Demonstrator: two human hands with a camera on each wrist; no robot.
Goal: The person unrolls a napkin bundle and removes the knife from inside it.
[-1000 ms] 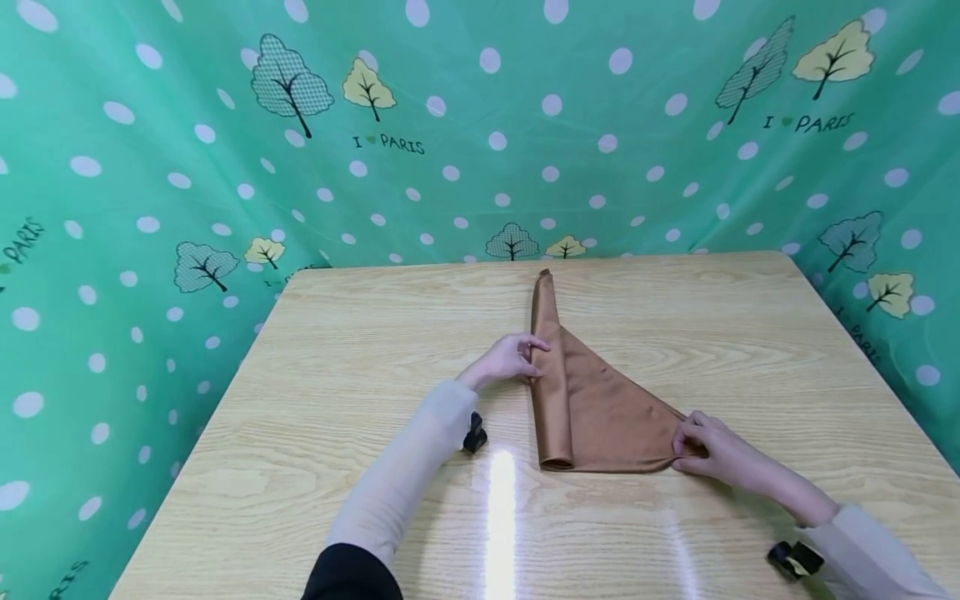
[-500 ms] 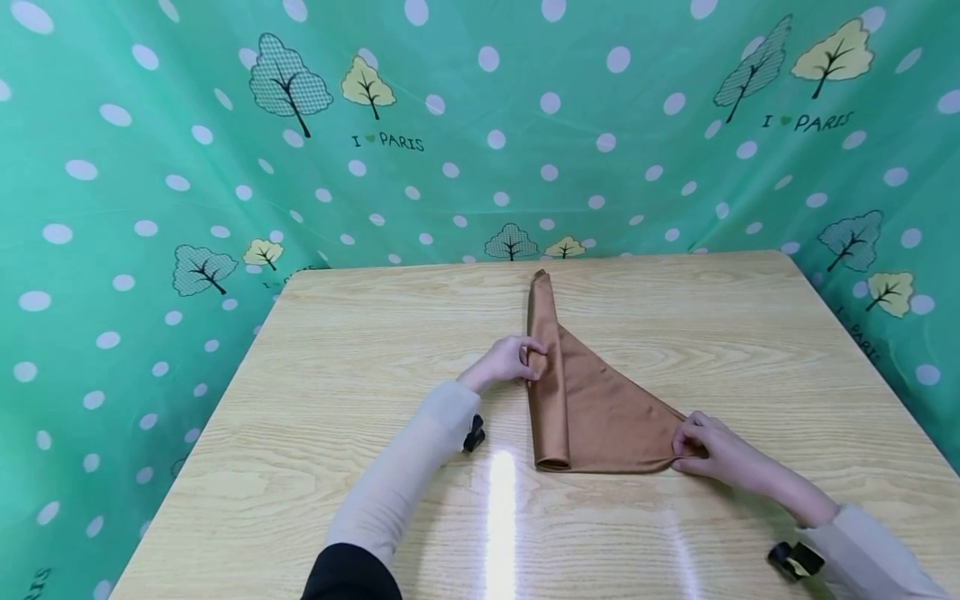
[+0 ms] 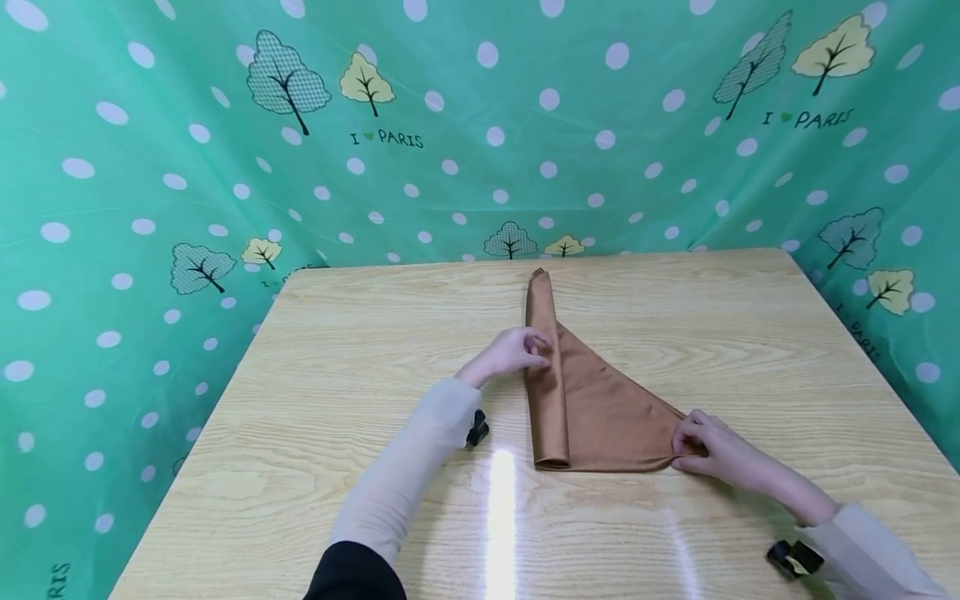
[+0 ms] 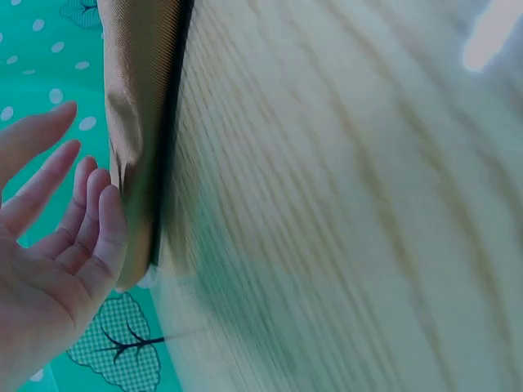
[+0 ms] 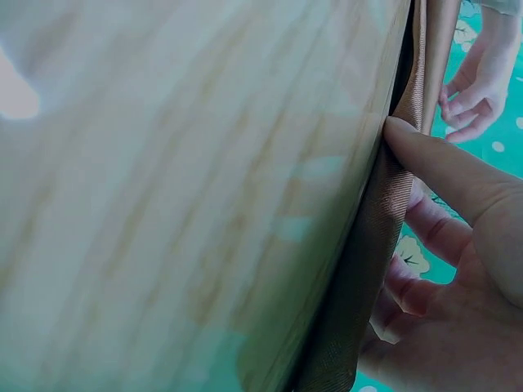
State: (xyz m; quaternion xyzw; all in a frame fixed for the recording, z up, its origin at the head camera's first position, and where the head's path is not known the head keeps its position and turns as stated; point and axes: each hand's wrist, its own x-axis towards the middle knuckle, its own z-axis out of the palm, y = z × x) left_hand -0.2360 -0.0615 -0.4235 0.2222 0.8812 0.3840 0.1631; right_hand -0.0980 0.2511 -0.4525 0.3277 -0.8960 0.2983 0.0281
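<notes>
A brown satin cloth (image 3: 611, 417) lies on the table, its left side rolled into a long tube (image 3: 547, 408) and its right part a flat, tapering flap. My left hand (image 3: 513, 350) hovers at the upper middle of the tube, fingers loosely bent. In the left wrist view those fingers (image 4: 86, 204) are spread and relaxed beside the cloth (image 4: 135, 82), gripping nothing; whether a fingertip touches it, I cannot tell. At the flap's right corner, my right hand (image 3: 716, 450) pinches the cloth between thumb and fingers. The right wrist view shows the thumb (image 5: 433, 155) on the cloth edge.
The light wood table (image 3: 337, 350) reflects a bright strip of light near its front. Behind and beside it hangs a green dotted curtain (image 3: 450, 83) printed with trees. Each wrist wears a small black camera (image 3: 793, 560).
My left hand held the rolled tube and shifted it slightly left; now its fingers have loosened and lifted a little. The right hand stays at its corner.
</notes>
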